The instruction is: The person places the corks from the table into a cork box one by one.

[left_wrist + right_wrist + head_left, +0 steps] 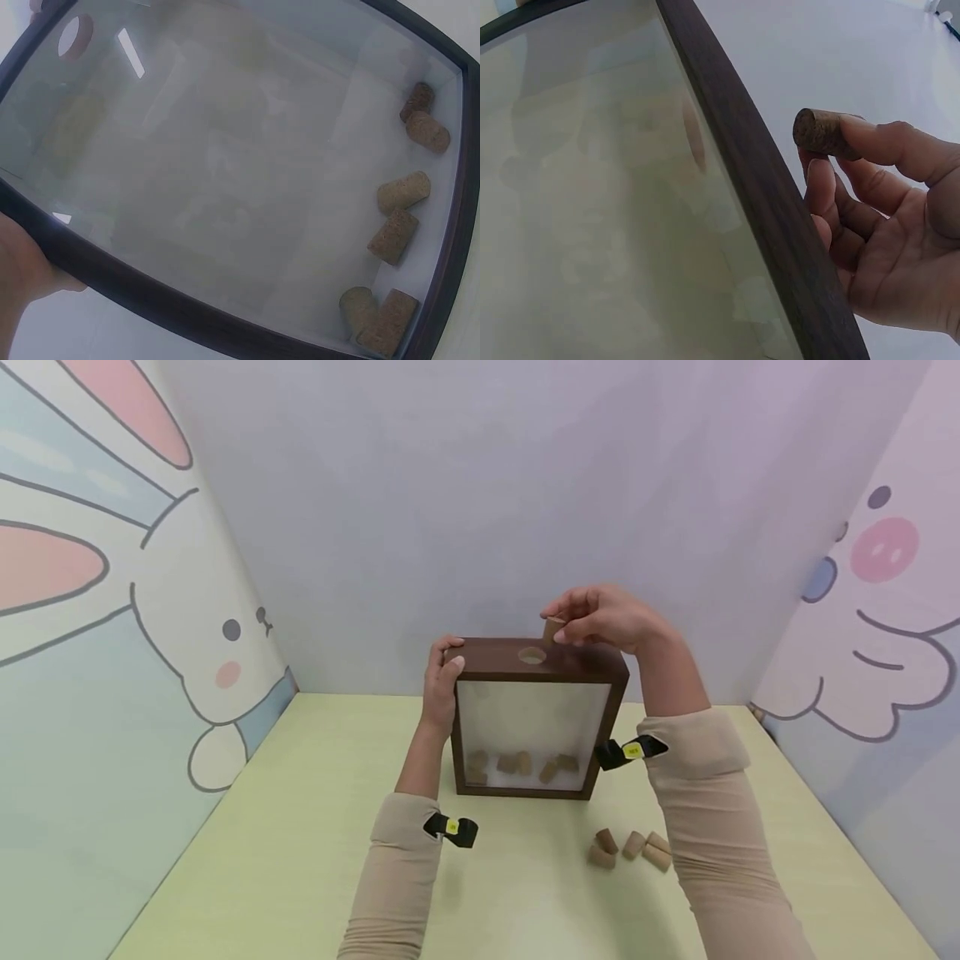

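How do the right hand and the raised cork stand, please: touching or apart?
Touching. The right wrist view shows it plainly: the right hand pinches the cork, skin directly against its side.

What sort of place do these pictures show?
Probably a small, decorated tabletop booth: a pale table stands between side walls showing a cartoon rabbit and a pink-nosed cartoon animal.

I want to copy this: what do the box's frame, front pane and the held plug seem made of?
Frame: dark brown wood or wood-look laminate, satin; faint grain shows. Front pane: glossy transparent glass or plastic, unclear which; it reflects light. Plug: apparently matte cork, its surface speckled.
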{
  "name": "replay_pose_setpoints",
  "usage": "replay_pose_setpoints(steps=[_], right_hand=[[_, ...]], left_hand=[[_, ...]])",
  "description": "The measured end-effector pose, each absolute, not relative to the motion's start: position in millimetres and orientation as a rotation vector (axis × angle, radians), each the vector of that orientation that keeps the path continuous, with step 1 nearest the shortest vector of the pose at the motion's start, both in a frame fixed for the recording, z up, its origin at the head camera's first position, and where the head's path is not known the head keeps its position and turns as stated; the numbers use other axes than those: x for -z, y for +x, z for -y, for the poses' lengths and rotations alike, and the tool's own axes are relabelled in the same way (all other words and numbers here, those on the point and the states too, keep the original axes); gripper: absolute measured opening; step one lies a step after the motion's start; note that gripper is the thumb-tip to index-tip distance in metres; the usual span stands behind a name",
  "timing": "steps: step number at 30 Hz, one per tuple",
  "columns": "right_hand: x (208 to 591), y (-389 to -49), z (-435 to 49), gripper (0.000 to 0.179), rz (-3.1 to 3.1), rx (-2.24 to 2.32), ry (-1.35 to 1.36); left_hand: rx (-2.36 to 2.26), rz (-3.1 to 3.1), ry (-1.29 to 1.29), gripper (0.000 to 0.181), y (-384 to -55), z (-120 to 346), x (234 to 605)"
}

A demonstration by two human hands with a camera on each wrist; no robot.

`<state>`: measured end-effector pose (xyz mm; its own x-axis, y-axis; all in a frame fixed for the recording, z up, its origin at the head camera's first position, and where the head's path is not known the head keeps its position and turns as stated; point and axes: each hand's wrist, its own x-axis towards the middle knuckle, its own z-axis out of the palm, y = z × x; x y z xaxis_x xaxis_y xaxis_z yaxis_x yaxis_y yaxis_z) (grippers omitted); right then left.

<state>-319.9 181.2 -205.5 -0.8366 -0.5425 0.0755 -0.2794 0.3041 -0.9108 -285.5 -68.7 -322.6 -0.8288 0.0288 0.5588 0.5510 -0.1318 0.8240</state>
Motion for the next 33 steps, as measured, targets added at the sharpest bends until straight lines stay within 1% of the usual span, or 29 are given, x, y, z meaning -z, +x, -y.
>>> replay_pose_setpoints(steps=[6,19,28,33], right_hand=[[198,-329,-174,0.029,-2.290,1.432,-0.734],[186,-346,-159,0.028,-2.347,1.049,-0.594],[180,-349,-145,0.034,-2.324,0.946,-0.480],[179,-349,-140,0.033,-2.339,0.917,-0.436]], left_hand=[[2.014,1.777,-0.668,0.047,-287,68,322],[2.022,1.786,-0.659,0.047,-287,68,318],[2.024,1.792,-0.648,0.047,-289,70,321],[2.010,1.790,-0.659,0.047,-290,70,323]])
